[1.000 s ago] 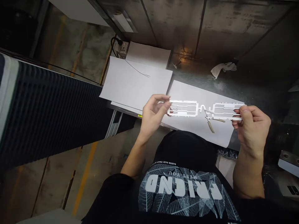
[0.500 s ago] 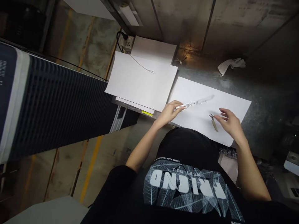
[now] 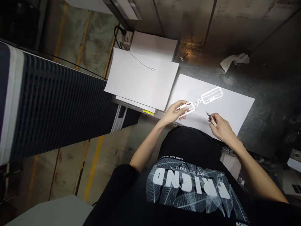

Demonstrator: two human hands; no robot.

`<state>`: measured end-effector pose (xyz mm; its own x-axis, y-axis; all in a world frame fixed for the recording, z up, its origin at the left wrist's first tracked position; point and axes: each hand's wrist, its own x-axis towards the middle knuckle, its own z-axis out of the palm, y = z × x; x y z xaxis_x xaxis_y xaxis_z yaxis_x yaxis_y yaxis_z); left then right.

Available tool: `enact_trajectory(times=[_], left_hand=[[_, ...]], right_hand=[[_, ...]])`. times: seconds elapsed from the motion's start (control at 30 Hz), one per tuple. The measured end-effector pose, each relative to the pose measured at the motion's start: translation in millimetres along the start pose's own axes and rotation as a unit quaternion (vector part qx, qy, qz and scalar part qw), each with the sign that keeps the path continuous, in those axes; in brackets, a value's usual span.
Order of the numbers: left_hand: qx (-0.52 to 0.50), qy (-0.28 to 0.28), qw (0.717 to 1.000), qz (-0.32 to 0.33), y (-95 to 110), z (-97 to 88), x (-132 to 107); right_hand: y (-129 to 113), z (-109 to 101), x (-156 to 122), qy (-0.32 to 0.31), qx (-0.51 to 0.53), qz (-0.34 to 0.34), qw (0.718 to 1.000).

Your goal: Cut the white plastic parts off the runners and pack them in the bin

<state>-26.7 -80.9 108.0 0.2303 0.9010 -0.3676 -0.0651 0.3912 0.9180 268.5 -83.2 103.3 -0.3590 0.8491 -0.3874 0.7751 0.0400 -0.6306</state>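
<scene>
My left hand [image 3: 175, 112] grips one end of a white plastic moulded part [image 3: 212, 95]. Two slotted frames make up this part, joined by a thin curvy link, and its far frame reaches up and right over a white sheet [image 3: 231, 108]. In my right hand [image 3: 222, 127] is a pair of small cutting pliers [image 3: 213, 120] with pale handles. Its metal jaws point up and left, a short way below the white part and apart from it. My fingers cover most of the handles.
More white sheets [image 3: 143, 81] lie on the left of the metal table [image 3: 235, 80], with a thin cord on top. A power socket [image 3: 127, 38] with a black plug stands behind them. A white glove [image 3: 234, 61] lies at the back right. A ribbed dark panel [image 3: 63, 103] rises at left.
My right hand has picked up the cutting pliers from the sheet. The white part in my left hand has turned, so its flat slotted face now shows.
</scene>
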Motion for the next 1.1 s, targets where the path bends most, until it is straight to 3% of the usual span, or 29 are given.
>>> enact_trajectory(times=[0.1,0.2,0.57,0.77,0.9,1.0,1.1], left_hand=[[-0.003,-0.012,1.000,0.004,6,4.0,-1],[0.004,-0.027,1.000,0.003,10,6.3,-3],[0.032,-0.063,0.997,-0.012,12,10.8,-5],[0.040,-0.082,0.996,-0.020,9,9.8,0],[0.050,-0.093,0.994,-0.033,-3,11.8,6],[0.135,-0.050,0.989,0.029,-16,15.7,6],[0.255,-0.018,0.956,0.146,-28,19.5,2]], right_hand=[[-34,-13,2,-0.081,0.081,0.007,0.993],[-48,-19,3,-0.119,0.122,0.024,0.985],[-42,-14,4,-0.149,0.171,0.052,0.973],[-39,-11,4,-0.135,0.175,0.052,0.974],[-35,-6,3,-0.101,0.123,0.049,0.986],[-29,2,3,-0.077,0.115,0.065,0.988],[-25,9,3,-0.068,0.125,0.079,0.987]])
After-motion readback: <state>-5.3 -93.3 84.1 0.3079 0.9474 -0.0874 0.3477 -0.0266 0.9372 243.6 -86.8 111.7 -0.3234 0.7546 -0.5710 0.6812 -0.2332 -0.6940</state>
